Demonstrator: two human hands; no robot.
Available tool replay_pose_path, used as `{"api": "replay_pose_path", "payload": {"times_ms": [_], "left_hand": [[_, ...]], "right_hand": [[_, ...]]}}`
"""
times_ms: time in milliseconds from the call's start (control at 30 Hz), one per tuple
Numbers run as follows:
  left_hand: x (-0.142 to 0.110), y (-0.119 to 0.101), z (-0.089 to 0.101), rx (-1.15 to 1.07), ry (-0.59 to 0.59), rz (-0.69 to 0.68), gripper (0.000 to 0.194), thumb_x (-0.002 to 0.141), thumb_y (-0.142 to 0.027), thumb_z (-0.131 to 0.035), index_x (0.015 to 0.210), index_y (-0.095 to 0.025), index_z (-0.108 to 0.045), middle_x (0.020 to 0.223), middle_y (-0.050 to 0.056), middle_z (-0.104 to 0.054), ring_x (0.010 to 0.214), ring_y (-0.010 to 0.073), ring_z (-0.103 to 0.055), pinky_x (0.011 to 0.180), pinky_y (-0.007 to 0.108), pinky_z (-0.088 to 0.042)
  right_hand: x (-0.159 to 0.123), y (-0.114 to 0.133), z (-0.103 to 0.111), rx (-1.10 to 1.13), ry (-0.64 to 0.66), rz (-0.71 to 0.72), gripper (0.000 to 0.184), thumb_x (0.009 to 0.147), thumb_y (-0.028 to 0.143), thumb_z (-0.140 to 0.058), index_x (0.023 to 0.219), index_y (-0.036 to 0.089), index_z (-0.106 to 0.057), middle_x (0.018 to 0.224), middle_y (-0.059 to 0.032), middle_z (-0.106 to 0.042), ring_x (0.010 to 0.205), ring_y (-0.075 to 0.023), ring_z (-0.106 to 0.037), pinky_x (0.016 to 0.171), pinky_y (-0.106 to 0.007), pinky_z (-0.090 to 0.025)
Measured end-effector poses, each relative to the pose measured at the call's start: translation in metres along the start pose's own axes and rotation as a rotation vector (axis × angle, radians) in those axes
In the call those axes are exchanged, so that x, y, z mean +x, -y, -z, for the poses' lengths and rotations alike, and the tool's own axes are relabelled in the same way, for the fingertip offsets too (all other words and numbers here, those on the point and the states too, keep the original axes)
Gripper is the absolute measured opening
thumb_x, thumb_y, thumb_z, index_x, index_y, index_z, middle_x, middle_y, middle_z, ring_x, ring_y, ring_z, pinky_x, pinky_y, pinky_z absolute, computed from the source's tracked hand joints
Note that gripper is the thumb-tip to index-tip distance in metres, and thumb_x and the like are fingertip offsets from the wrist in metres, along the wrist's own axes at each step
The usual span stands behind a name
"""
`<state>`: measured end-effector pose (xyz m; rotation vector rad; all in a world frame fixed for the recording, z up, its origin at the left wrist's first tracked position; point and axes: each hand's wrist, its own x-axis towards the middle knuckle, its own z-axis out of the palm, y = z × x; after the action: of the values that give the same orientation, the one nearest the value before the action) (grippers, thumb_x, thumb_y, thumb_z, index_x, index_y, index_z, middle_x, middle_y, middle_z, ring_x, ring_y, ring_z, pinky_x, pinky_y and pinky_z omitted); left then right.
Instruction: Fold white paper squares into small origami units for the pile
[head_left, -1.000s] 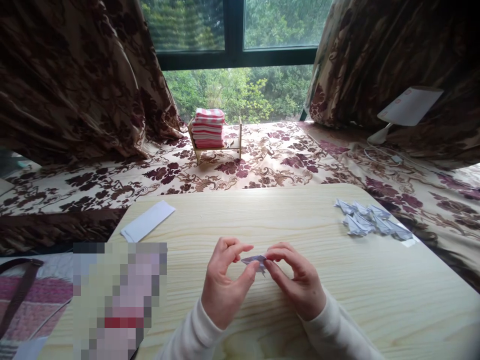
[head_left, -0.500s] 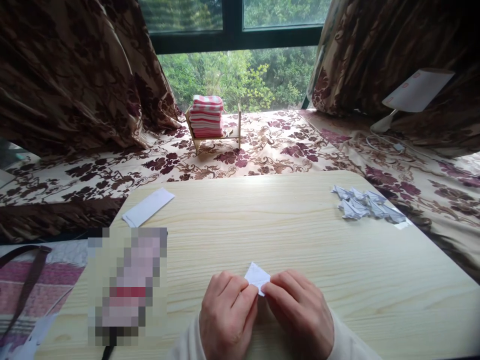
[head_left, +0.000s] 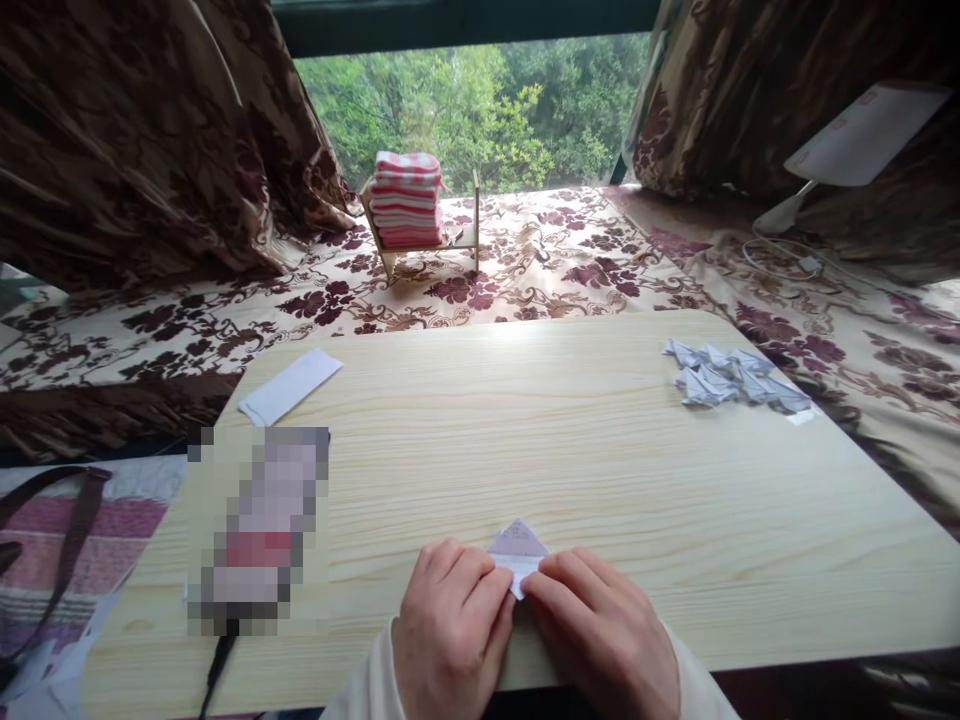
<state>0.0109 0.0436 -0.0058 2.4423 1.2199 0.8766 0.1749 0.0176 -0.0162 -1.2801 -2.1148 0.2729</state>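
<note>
Near the front edge of the wooden table [head_left: 420, 450], a small folded piece of white paper [head_left: 519, 545] is pinched between both hands. My left hand [head_left: 454, 625] is closed on its left side, and my right hand [head_left: 604, 630] grips the right side. The paper's upper part forms a triangle with faint print on it, and a fold line runs across below. The lower tip points down between my fingertips. My fingers cover its side corners.
Several folded paper pieces [head_left: 735, 378] lie at the table's far right. A stack of white paper strips [head_left: 292, 387] sits far left, above a blurred-out device [head_left: 262, 530] with a black cable [head_left: 217, 670]. Beyond stand a small rack of striped cloths [head_left: 409, 205] and a lamp [head_left: 866, 135].
The paper's upper part now shows a printed triangle and a crease line, where a plain white diamond showed before. My view has tilted down slightly.
</note>
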Motion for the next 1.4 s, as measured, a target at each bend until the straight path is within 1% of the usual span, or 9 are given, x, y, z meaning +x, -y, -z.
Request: {"api": "replay_pose_path", "payload": {"times_ms": [167, 300, 500, 633, 800, 967, 1100, 1400], "left_hand": [[0.001, 0.000, 0.003, -0.018, 0.022, 0.009, 0.016, 0.085, -0.011, -0.051, 0.083, -0.018, -0.065, 0.072, 0.004, -0.061, 0.070, 0.0188, -0.051, 0.065, 0.033, -0.040], [0.001, 0.000, 0.003, -0.057, 0.024, 0.022, 0.015, 0.085, -0.011, -0.052, 0.083, -0.018, -0.066, 0.070, 0.004, -0.060, 0.070, 0.0181, -0.051, 0.066, 0.032, -0.040], [0.002, 0.000, 0.003, -0.104, 0.031, 0.053, 0.016, 0.084, -0.009, -0.052, 0.081, -0.018, -0.066, 0.069, 0.004, -0.059, 0.069, 0.0182, -0.050, 0.067, 0.034, -0.039], [0.004, -0.002, 0.003, -0.128, 0.025, 0.092, 0.015, 0.083, -0.009, -0.053, 0.077, -0.018, -0.064, 0.069, 0.003, -0.059, 0.070, 0.0184, -0.051, 0.069, 0.034, -0.039], [0.006, -0.005, 0.001, -0.113, 0.019, 0.154, 0.017, 0.082, -0.010, -0.051, 0.070, -0.019, -0.059, 0.067, 0.002, -0.057, 0.069, 0.0185, -0.050, 0.068, 0.034, -0.038], [0.006, -0.005, 0.001, -0.124, 0.068, 0.196, 0.017, 0.083, -0.011, -0.048, 0.071, -0.019, -0.057, 0.068, 0.003, -0.056, 0.070, 0.0190, -0.050, 0.069, 0.035, -0.037], [0.006, -0.006, -0.001, -0.097, 0.069, 0.208, 0.017, 0.083, -0.011, -0.048, 0.070, -0.019, -0.055, 0.068, 0.002, -0.055, 0.070, 0.0193, -0.049, 0.069, 0.035, -0.036], [0.011, -0.008, -0.002, -0.048, 0.123, 0.248, 0.017, 0.081, -0.012, -0.047, 0.066, -0.019, -0.049, 0.066, 0.001, -0.052, 0.068, 0.0194, -0.048, 0.069, 0.036, -0.033]], "right_hand": [[-0.003, 0.002, 0.000, 0.003, -0.020, -0.017, 0.019, 0.091, 0.013, -0.044, 0.084, 0.017, -0.061, 0.072, -0.0055, -0.059, 0.064, -0.0157, -0.053, 0.058, -0.028, -0.041], [-0.003, 0.003, -0.002, -0.009, 0.000, -0.046, 0.022, 0.091, 0.013, -0.042, 0.078, 0.017, -0.060, 0.070, -0.0050, -0.057, 0.065, -0.0160, -0.052, 0.059, -0.029, -0.041], [-0.002, 0.004, -0.004, 0.011, 0.004, -0.111, 0.020, 0.091, 0.012, -0.042, 0.079, 0.016, -0.057, 0.073, -0.0064, -0.057, 0.068, -0.0174, -0.052, 0.062, -0.030, -0.041], [-0.001, 0.005, -0.004, 0.005, 0.006, -0.135, 0.022, 0.092, 0.013, -0.040, 0.078, 0.017, -0.057, 0.072, -0.0055, -0.056, 0.068, -0.0170, -0.052, 0.062, -0.030, -0.041], [0.002, 0.007, -0.003, -0.013, 0.006, -0.171, 0.025, 0.092, 0.015, -0.039, 0.075, 0.018, -0.057, 0.067, -0.0035, -0.053, 0.063, -0.0157, -0.052, 0.059, -0.028, -0.041], [0.004, 0.007, -0.003, -0.026, 0.045, -0.198, 0.025, 0.092, 0.015, -0.037, 0.074, 0.018, -0.054, 0.067, -0.0036, -0.053, 0.063, -0.0158, -0.051, 0.058, -0.028, -0.039], [0.003, 0.009, -0.004, -0.042, 0.063, -0.224, 0.025, 0.092, 0.015, -0.038, 0.072, 0.019, -0.052, 0.067, -0.0033, -0.053, 0.062, -0.0158, -0.051, 0.058, -0.028, -0.038], [0.003, 0.011, -0.008, -0.070, 0.028, -0.265, 0.022, 0.090, 0.017, -0.042, 0.069, 0.019, -0.050, 0.065, -0.0020, -0.051, 0.060, -0.0156, -0.050, 0.057, -0.027, -0.036]]}}
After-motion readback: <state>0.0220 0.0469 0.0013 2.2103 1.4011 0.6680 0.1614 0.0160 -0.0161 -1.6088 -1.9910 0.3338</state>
